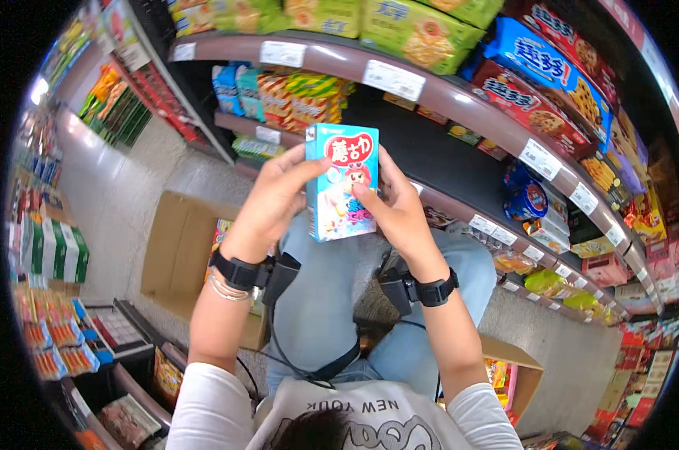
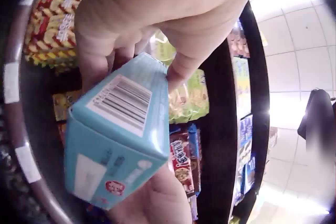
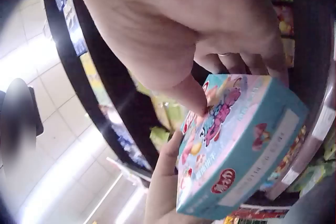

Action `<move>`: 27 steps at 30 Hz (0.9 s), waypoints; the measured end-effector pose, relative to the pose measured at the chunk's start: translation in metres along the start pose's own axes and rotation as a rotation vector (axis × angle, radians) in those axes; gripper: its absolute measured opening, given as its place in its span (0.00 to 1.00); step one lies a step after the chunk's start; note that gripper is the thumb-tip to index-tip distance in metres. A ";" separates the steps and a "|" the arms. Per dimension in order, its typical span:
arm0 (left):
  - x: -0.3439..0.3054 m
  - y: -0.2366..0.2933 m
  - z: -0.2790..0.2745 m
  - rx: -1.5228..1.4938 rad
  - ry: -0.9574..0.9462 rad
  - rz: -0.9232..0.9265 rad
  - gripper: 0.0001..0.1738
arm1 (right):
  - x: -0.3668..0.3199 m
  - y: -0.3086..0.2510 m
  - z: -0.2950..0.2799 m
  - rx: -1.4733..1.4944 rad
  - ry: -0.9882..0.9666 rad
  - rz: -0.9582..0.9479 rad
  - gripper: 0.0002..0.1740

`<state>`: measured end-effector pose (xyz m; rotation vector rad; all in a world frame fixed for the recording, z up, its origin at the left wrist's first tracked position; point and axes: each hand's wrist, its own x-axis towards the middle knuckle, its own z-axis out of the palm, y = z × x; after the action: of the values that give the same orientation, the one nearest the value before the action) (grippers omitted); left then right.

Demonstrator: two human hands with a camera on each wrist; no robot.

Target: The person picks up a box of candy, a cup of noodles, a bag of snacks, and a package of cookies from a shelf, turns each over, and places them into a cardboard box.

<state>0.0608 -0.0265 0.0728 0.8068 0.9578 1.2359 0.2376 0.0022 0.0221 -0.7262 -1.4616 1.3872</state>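
Observation:
Both hands hold a light-blue snack box (image 1: 344,202) upright in front of the shelves, its printed front with a red label and a cartoon figure turned toward the head camera. My left hand (image 1: 276,193) grips the left side, thumb across the front near the red label. From the right, my right hand (image 1: 399,212) grips the other edge, its thumb pressing the front and its fingers behind. A barcode side of the box (image 2: 119,106) faces the left wrist camera. In the right wrist view the front and bottom end of the box (image 3: 236,145) show.
Shelves hold green snack packs (image 1: 422,34), red and blue cookie packs (image 1: 553,67) and small bags (image 1: 302,97). Blue tubs (image 1: 525,196) stand on a lower shelf. An open cardboard box (image 1: 176,247) is on the floor at left, another cardboard box (image 1: 515,352) at right.

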 end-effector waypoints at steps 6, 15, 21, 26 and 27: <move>-0.078 0.051 -0.047 0.239 0.168 0.150 0.19 | 0.005 0.003 0.103 -0.091 -0.129 -0.038 0.38; -0.116 0.008 -0.174 0.275 0.416 0.155 0.26 | 0.014 0.034 0.224 0.372 -0.509 0.397 0.43; -0.115 -0.020 -0.238 0.196 0.405 -0.018 0.32 | 0.024 0.103 0.258 0.542 -0.523 0.726 0.34; -0.093 -0.059 -0.274 0.348 0.494 -0.155 0.32 | 0.027 0.158 0.272 0.423 -0.392 0.831 0.27; -0.091 -0.061 -0.277 0.296 0.469 -0.203 0.32 | 0.030 0.162 0.272 0.390 -0.373 0.877 0.27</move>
<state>-0.1753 -0.1269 -0.0789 0.6340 1.5919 1.1399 -0.0523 -0.0500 -0.0988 -0.9289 -1.0942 2.5040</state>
